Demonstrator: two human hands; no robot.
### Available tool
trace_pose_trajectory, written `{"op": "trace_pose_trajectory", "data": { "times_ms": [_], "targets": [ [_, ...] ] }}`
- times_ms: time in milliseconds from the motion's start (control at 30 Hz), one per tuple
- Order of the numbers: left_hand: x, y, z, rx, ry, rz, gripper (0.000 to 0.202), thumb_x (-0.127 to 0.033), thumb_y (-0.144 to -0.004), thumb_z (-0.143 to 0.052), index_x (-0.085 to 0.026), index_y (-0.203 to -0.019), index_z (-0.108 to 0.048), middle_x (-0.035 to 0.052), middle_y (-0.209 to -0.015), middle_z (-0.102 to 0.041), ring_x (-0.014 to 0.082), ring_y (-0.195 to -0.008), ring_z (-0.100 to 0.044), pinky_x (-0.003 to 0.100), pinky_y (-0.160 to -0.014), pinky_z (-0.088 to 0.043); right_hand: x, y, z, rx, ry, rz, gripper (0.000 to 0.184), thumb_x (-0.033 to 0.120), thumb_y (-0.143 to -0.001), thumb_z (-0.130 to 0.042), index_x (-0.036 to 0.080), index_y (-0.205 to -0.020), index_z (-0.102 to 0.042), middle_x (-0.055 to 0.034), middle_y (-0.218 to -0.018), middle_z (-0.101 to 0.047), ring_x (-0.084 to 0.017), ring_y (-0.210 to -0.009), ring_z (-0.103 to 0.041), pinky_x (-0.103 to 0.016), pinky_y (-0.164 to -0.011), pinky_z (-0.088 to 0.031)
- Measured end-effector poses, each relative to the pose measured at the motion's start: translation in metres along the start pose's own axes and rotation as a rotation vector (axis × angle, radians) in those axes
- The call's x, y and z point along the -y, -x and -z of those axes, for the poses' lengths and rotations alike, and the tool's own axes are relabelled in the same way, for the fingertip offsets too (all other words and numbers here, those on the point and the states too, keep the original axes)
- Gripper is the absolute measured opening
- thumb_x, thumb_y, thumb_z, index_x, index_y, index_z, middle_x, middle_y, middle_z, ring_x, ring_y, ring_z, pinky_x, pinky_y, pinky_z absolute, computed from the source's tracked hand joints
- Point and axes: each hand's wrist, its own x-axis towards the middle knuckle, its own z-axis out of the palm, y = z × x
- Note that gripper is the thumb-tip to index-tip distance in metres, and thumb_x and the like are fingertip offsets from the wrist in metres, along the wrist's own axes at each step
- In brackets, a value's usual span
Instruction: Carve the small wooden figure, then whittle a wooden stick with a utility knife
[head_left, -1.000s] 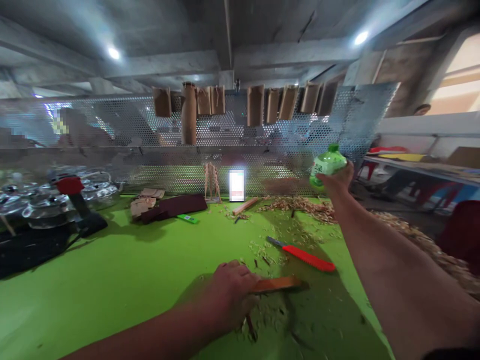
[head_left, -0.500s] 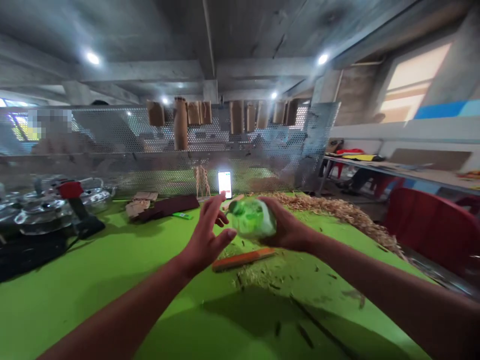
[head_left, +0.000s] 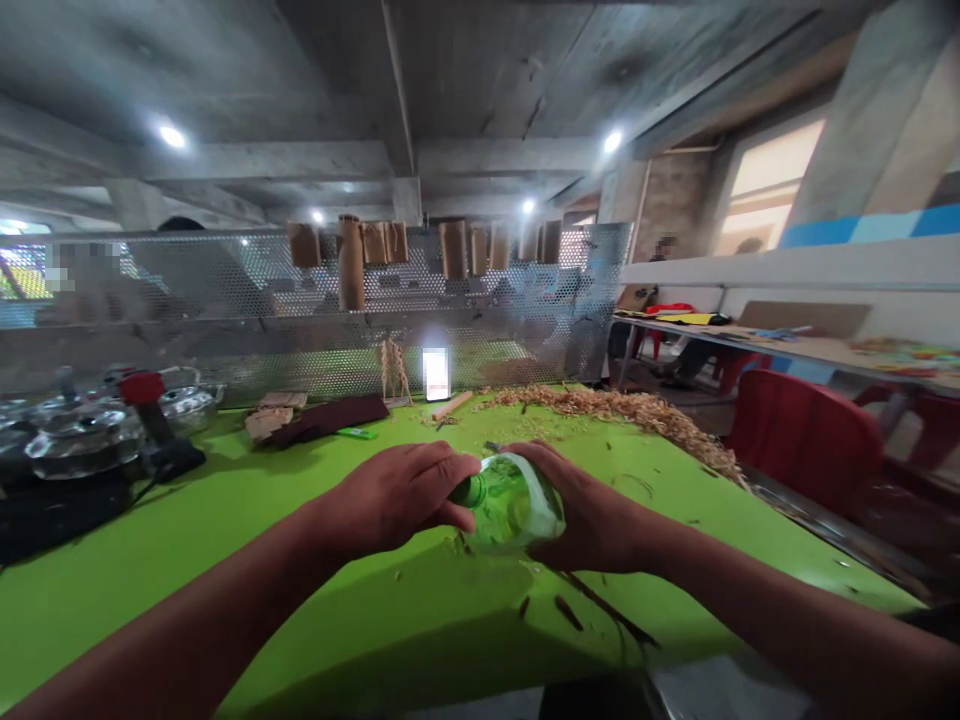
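Note:
A clear, green-tinted plastic bottle is tilted on its side above the green table, its neck pointing left. My right hand is wrapped around the wide body from the right. At the neck, my left hand has its thumb and fingers closed on the green cap, which they partly cover. Below the bottle lie thin dark sticks and small scraps.
A heap of wood shavings runs along the back right. Behind it stands a perforated metal screen. A lit phone, a wooden stick, brown sheets and metal kettles line the back and left. A red chair is at right.
My left hand has moved onto the bottle's cap from open beside it. The bottle has come lower and closer in my right hand. An orange bar on the table no longer shows.

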Motion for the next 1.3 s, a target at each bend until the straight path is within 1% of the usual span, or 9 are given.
{"op": "trace_pose_trajectory", "data": {
  "times_ms": [167, 233, 367, 467, 600, 800, 933, 1133, 1300],
  "targets": [
    [-0.004, -0.002, -0.015, -0.259, -0.152, -0.020, 0.063, -0.073, -0.087, -0.038, -0.015, -0.081, -0.061, 0.0005, -0.063, -0.055, 0.0117, -0.054, -0.046, 0.025, -0.052, -0.038, 0.004, 0.003, -0.007, -0.050, -0.008, -0.027, 0.089, 0.013, -0.060, -0.075, 0.027, -0.139, -0.037, -0.0098, -0.122, -0.053, -0.026, -0.107, -0.056, -0.041, -0.091, -0.050],
    [-0.007, -0.001, -0.019, -0.284, -0.092, 0.035, 0.064, -0.073, -0.089, -0.036, -0.014, -0.091, -0.062, -0.0019, -0.060, -0.052, 0.0106, -0.050, -0.043, 0.023, -0.050, -0.037, 0.003, 0.004, -0.007, -0.072, -0.011, -0.022, 0.088, 0.013, -0.061, -0.075, 0.027, -0.139, -0.036, -0.0097, -0.123, -0.051, -0.026, -0.109, -0.055, -0.041, -0.091, -0.051],
    [-0.008, 0.004, -0.019, -0.171, 0.028, -0.073, 0.053, -0.054, -0.096, -0.043, -0.016, -0.132, -0.050, 0.0032, -0.082, -0.065, 0.0125, -0.063, -0.055, 0.025, -0.059, -0.047, 0.002, 0.007, -0.006, -0.118, 0.000, 0.008, 0.087, 0.011, -0.060, -0.074, 0.028, -0.137, -0.036, -0.0095, -0.123, -0.052, -0.027, -0.111, -0.054, -0.043, -0.093, -0.051],
    [-0.005, 0.007, -0.017, -0.071, 0.032, -0.063, 0.040, -0.039, -0.098, -0.045, -0.021, -0.133, -0.051, 0.0082, -0.102, -0.068, 0.0154, -0.079, -0.061, 0.030, -0.072, -0.051, 0.006, 0.008, -0.004, -0.106, -0.001, -0.003, 0.087, 0.012, -0.061, -0.074, 0.028, -0.137, -0.035, -0.0094, -0.124, -0.051, -0.028, -0.112, -0.054, -0.044, -0.095, -0.050],
    [-0.005, 0.005, -0.022, -0.194, 0.030, 0.133, 0.039, -0.053, -0.091, -0.052, -0.018, -0.102, -0.063, 0.0011, -0.070, -0.064, 0.0125, -0.057, -0.054, 0.024, -0.054, -0.042, 0.011, 0.007, -0.006, -0.113, 0.006, -0.042, 0.087, 0.014, -0.060, -0.075, 0.027, -0.137, -0.037, -0.0102, -0.123, -0.051, -0.028, -0.110, -0.054, -0.046, -0.093, -0.051],
    [-0.010, -0.009, -0.025, -0.576, 0.176, 0.350, 0.046, -0.056, -0.086, -0.057, -0.019, -0.060, -0.046, -0.0053, -0.048, -0.040, 0.0073, -0.044, -0.033, 0.021, -0.044, -0.025, 0.001, 0.004, -0.017, -0.188, 0.148, -0.131, 0.085, 0.011, -0.062, -0.071, 0.029, -0.138, -0.038, -0.0106, -0.122, -0.049, -0.027, -0.106, -0.055, -0.049, -0.087, -0.053],
    [0.017, -0.016, -0.024, -0.685, 0.365, 0.464, 0.046, -0.056, -0.087, -0.054, -0.020, -0.061, -0.045, -0.0058, -0.048, -0.039, 0.0076, -0.044, -0.033, 0.021, -0.044, -0.028, 0.006, 0.006, -0.006, -0.239, 0.137, 0.006, 0.089, 0.013, -0.064, -0.073, 0.031, -0.141, -0.032, -0.0116, -0.126, -0.047, -0.030, -0.113, -0.053, -0.049, -0.092, -0.052],
    [0.067, -0.006, -0.049, -0.626, 0.547, 0.656, 0.044, -0.057, -0.086, -0.053, -0.020, -0.064, -0.045, -0.0080, -0.046, -0.036, 0.0077, -0.040, -0.030, 0.021, -0.041, -0.024, 0.050, 0.017, 0.025, -0.318, 0.190, 0.168, 0.113, 0.025, -0.059, -0.086, 0.037, -0.149, -0.019, -0.0122, -0.133, -0.047, -0.037, -0.124, -0.049, -0.053, -0.094, -0.052],
    [0.083, 0.011, -0.065, -0.608, 0.483, 0.685, 0.046, -0.059, -0.085, -0.053, -0.021, -0.061, -0.043, -0.0068, -0.046, -0.037, 0.0088, -0.041, -0.033, 0.021, -0.042, -0.026, 0.082, 0.026, 0.041, -0.345, 0.241, 0.227, 0.118, 0.041, -0.055, -0.089, 0.050, -0.148, -0.016, -0.0062, -0.138, -0.045, -0.038, -0.127, -0.047, -0.055, -0.091, -0.055]
  ]
}}
